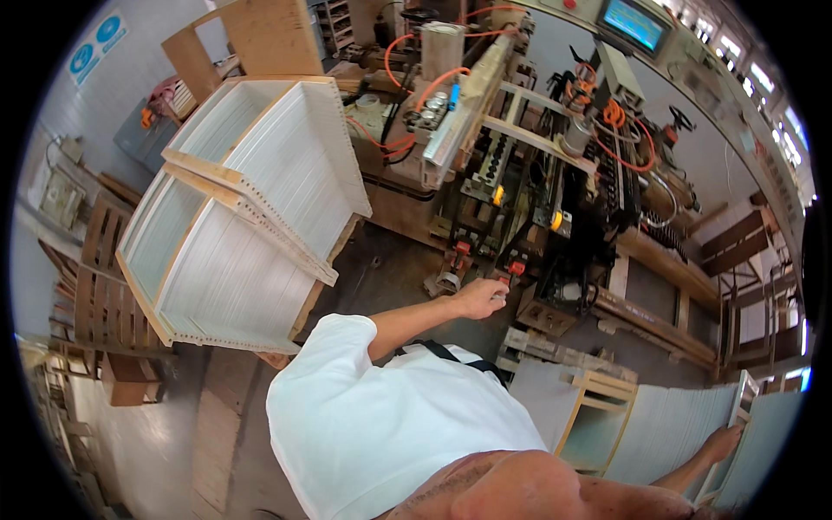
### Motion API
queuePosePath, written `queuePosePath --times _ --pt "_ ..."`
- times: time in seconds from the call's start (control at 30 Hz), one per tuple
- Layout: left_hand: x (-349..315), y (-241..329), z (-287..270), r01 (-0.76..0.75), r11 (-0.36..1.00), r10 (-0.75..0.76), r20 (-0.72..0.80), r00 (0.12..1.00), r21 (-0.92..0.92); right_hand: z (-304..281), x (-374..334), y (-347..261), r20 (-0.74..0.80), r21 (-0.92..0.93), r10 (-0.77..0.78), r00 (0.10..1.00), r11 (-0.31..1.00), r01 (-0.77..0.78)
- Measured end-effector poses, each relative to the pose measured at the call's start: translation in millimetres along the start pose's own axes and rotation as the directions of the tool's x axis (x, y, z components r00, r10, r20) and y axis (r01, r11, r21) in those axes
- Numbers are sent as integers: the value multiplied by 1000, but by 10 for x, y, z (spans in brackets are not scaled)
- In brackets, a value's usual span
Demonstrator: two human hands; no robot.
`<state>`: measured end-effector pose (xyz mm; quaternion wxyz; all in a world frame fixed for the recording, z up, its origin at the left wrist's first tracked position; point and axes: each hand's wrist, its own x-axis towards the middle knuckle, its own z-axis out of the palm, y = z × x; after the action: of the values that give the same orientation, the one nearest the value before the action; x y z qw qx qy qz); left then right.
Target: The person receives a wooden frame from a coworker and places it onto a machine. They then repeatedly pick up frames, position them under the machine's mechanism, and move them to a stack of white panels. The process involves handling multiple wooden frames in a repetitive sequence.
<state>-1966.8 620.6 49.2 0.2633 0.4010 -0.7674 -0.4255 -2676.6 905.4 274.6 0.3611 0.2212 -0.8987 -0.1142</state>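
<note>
A white cloth short-sleeved shirt (390, 416) on the person lies nearest the camera. The left hand (483, 299) is held out toward a dark metal machine (611, 186), fingers loosely curled near a small red fitting (516, 268); whether its grip holds anything cannot be told. At the lower right, the right hand (722, 444) grips the edge of a narrow pale framed panel (744, 397), beside a long row of whitish upright panels (672, 425).

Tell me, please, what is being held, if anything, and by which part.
The right hand seems to hold a pale frame by its edge; left hand unclear.
</note>
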Motion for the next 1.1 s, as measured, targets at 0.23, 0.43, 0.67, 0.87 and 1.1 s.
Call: queuePosePath --times 0.23,0.43,0.67,0.87,1.1 --pt "215 392 -218 60 944 -16 136 991 -324 -1966 -461 -1765 -349 404 -218 912 843 356" --pt "543 1431 -241 -56 671 267 171 948 -739 -3086 -1271 -3032 -700 512 -340 629 376 773" --pt "751 1456 -567 86 167 -59 77 995 -982 -3536 -2081 -3932 -735 511 -495 462 43 859" --pt "741 522 -602 106 -125 10 105 994 -987 -3278 -2434 -4163 -494 716 -689 530 23 698" --pt "858 -195 -736 -7 -213 -126 21 992 -977 -2923 -2616 -4305 -519 775 -671 529 -108 623"
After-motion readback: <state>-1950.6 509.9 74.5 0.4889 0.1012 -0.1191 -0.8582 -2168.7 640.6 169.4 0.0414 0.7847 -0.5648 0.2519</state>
